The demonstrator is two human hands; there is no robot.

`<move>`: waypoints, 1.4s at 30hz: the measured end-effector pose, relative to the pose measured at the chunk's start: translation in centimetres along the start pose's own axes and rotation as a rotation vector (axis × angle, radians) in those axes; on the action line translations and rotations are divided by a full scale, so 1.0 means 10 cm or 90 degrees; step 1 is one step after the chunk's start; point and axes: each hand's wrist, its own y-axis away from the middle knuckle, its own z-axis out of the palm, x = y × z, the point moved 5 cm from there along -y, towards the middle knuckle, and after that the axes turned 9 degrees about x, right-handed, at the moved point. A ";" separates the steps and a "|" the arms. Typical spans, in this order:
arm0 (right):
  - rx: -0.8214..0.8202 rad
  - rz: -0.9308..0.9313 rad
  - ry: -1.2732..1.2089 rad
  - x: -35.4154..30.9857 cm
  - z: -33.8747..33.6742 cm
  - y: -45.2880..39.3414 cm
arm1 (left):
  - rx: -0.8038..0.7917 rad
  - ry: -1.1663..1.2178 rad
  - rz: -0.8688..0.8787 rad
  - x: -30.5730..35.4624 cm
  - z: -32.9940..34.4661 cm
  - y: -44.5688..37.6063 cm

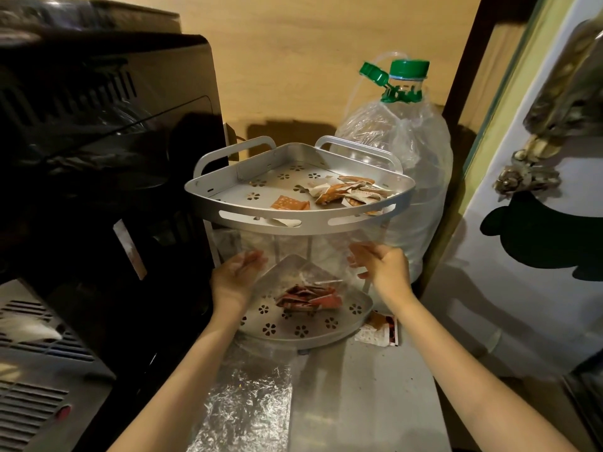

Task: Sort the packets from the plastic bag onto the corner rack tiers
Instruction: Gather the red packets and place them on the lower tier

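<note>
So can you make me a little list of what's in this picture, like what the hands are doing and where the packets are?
left hand: holds one side of the clear plastic bag
right hand: grips the bag's other side
bag contents: reddish packets, seen through the plastic over the bottom tier
silver corner rack top tier: orange and white packets
beside the rack: one loose packet on the counter
behind: big clear bottle with green cap

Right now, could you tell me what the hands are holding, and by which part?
Both hands hold the clear plastic bag stretched between them by its top edge: left hand at one end, right hand at the other. Red packets sit in its bottom.
</note>
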 end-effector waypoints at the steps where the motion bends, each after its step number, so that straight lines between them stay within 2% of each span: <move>1: -0.002 0.002 -0.002 0.00 0.00 0.01 | -0.017 -0.020 0.035 0.02 0.00 0.02; 3: -0.014 0.020 -0.007 0.04 0.00 0.03 | -0.039 -0.039 0.061 -0.01 -0.01 0.04; 7: -0.059 0.074 -0.024 0.15 0.03 0.10 | -0.022 -0.056 0.053 -0.10 -0.07 0.06; 11: -0.078 0.127 -0.065 0.22 0.03 0.17 | -0.005 -0.045 -0.011 -0.24 -0.11 0.08; 13: -0.123 0.138 -0.066 0.25 0.08 0.24 | 0.002 -0.079 -0.010 -0.27 -0.16 0.10; 15: -0.196 0.137 -0.035 0.35 0.08 0.31 | -0.022 -0.075 0.011 -0.27 -0.16 0.13; 18: -0.281 0.128 0.100 0.54 0.13 0.40 | -0.026 -0.084 0.045 -0.21 -0.17 0.15; 20: -0.221 0.120 0.116 0.73 0.15 0.37 | 0.034 -0.098 0.012 -0.28 -0.15 0.10; 22: -0.138 0.112 0.068 0.86 0.19 0.32 | 0.083 -0.099 -0.018 -0.37 -0.12 0.07; 23: -0.134 0.116 0.036 0.90 0.22 0.30 | 0.087 -0.090 -0.028 -0.40 -0.10 0.08; 25: -0.145 0.115 0.006 0.92 0.28 0.31 | 0.072 -0.123 -0.022 -0.45 -0.16 0.09; 28: -0.165 0.092 0.011 0.88 0.26 0.26 | -0.004 -0.275 0.014 -0.60 -0.18 0.05; 31: -0.145 0.098 -0.008 0.83 0.25 0.23 | -0.012 -0.422 0.032 -0.70 -0.23 0.07; 37: -0.093 0.103 -0.063 0.68 0.19 0.21 | 0.019 -0.354 0.081 -0.50 -0.24 0.10; 42: -0.101 0.081 -0.084 0.59 0.13 0.20 | 0.019 -0.193 0.086 -0.39 -0.26 0.14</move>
